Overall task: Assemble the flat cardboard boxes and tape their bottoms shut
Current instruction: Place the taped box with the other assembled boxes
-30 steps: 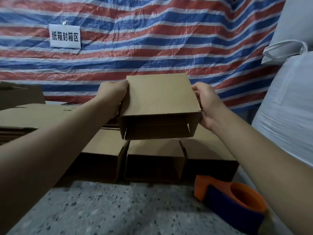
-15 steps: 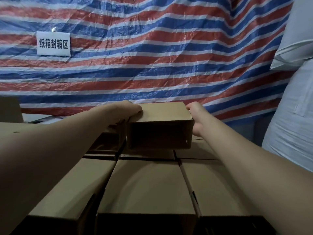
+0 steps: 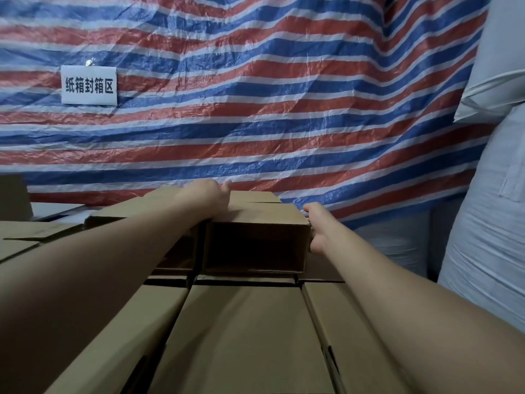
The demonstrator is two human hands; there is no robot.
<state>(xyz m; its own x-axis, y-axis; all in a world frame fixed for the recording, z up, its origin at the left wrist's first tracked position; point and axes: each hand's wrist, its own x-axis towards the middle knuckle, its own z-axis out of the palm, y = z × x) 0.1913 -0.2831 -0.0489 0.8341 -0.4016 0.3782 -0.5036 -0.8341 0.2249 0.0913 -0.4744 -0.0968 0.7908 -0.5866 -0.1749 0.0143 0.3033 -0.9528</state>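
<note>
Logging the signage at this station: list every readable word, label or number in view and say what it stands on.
"纸箱封箱区": black characters on the white sign pinned to the striped tarp.
No print can be read on the cardboard boxes or the white sacks.

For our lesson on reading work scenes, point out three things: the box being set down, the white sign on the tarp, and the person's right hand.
box (image 3: 255,216): head view, on its top panel.
white sign (image 3: 89,85): head view, middle of its printed face.
right hand (image 3: 319,227): head view, back of the hand at the box's right side.
</note>
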